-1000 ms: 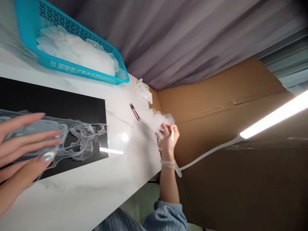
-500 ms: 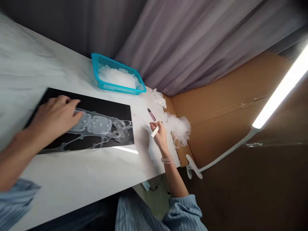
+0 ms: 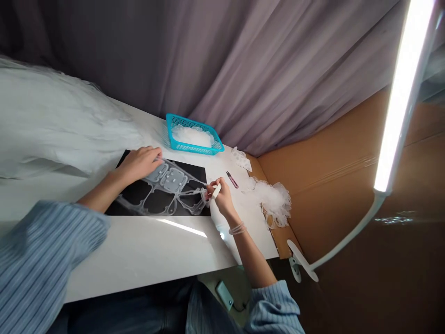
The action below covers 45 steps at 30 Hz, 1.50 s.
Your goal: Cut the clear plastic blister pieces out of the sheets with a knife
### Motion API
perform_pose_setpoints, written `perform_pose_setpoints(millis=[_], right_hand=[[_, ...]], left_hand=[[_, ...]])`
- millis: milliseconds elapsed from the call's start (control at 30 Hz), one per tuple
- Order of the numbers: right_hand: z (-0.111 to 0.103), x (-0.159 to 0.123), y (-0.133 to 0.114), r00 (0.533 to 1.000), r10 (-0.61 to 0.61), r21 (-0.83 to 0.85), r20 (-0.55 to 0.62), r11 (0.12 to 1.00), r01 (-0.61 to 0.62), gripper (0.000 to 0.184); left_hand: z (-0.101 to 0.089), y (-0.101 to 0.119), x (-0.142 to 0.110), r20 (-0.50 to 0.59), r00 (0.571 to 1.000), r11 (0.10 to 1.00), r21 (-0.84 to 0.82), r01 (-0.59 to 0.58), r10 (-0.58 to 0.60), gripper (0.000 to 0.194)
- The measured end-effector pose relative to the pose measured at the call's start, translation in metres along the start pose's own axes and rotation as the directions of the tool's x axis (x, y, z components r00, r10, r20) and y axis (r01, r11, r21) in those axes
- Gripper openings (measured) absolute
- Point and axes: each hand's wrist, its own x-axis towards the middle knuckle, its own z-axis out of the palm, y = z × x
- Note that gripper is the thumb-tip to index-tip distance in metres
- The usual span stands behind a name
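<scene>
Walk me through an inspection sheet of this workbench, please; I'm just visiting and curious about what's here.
Surface: white marble-look tabletop with a black mat on it.
Job's things: clear moulded plastic piece lying on the mat; white pen-shaped tool.
Clutter: pink-handled thread snips; heap of clear scraps; teal basket holding clear pieces.
Hands: left hand rests on the plastic; right hand grips the tool at the plastic's far end.
Cables: thin dark cable below the table.
Surroundings: mauve curtain; cardboard sheet; white strip lamp.
</scene>
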Motion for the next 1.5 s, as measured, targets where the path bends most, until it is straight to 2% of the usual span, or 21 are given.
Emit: perform_pose_setpoints(millis=[67, 133, 200, 267, 400, 500, 600, 667, 800, 1000, 1167, 1300, 1500], right_hand=[[-0.01, 0.005, 0.001, 0.999, 0.031, -0.017, -0.04, 0.999, -0.032, 0.034], [-0.02, 0.008, 0.0, 0.996, 0.041, -0.058, -0.075, 0.997, -0.045, 0.032], [-0.028, 0.008, -0.005, 0.996, 0.026, -0.095, -0.086, 0.995, -0.035, 0.03], [-0.029, 0.005, -0.015, 0.998, 0.002, -0.113, -0.061, 0.994, -0.009, 0.036], [-0.005, 0.005, -0.038, 0.995, -0.046, -0.08, 0.087, 0.995, 0.053, 0.045], [0.025, 0.012, -0.052, 0.971, -0.093, 0.001, 0.22, 0.995, 0.095, 0.037], [0.048, 0.018, -0.056, 0.942, -0.155, 0.073, 0.299, 0.988, 0.139, 0.029], [0.054, 0.021, -0.054, 0.921, -0.205, 0.065, 0.332, 0.979, 0.194, 0.024], [0.054, 0.024, -0.048, 0.851, -0.332, 0.006, 0.406, 0.933, 0.361, 0.02], [0.053, 0.025, -0.047, 0.794, -0.401, -0.077, 0.456, 0.872, 0.484, 0.02], [0.056, 0.024, -0.05, 0.785, -0.398, -0.132, 0.474, 0.85, 0.51, 0.021], [0.058, 0.024, -0.049, 0.787, -0.395, -0.147, 0.473, 0.846, 0.513, 0.02], [0.06, 0.023, -0.052, 0.765, -0.423, -0.17, 0.486, 0.813, 0.557, 0.022]], left_hand=[[0.003, 0.013, 0.01, -0.037, 0.999, 0.998, 0.064, 0.024, -0.022, 0.036], [0.009, 0.029, 0.007, -0.062, 0.998, 0.993, 0.115, 0.017, -0.01, 0.045], [0.018, 0.046, -0.012, -0.049, 0.998, 0.989, 0.14, -0.041, 0.048, 0.049], [0.029, 0.06, -0.041, 0.009, 0.991, 0.98, 0.148, -0.136, 0.136, 0.046], [0.045, 0.073, -0.093, 0.082, 0.972, 0.958, 0.17, -0.233, 0.222, 0.053], [0.046, 0.071, -0.107, 0.092, 0.97, 0.951, 0.193, -0.24, 0.226, 0.056], [0.045, 0.068, -0.109, 0.096, 0.971, 0.951, 0.202, -0.234, 0.218, 0.059], [0.044, 0.068, -0.109, 0.099, 0.972, 0.951, 0.207, -0.228, 0.212, 0.062], [0.044, 0.071, -0.111, 0.092, 0.973, 0.94, 0.254, -0.227, 0.21, 0.069], [0.042, 0.073, -0.113, 0.105, 0.97, 0.931, 0.276, -0.239, 0.218, 0.078], [0.039, 0.076, -0.114, 0.142, 0.974, 0.945, 0.252, -0.209, 0.177, 0.082], [0.037, 0.075, -0.113, 0.149, 0.97, 0.95, 0.223, -0.22, 0.19, 0.084], [0.037, 0.074, -0.114, 0.161, 0.974, 0.971, 0.154, -0.183, 0.158, 0.082]])
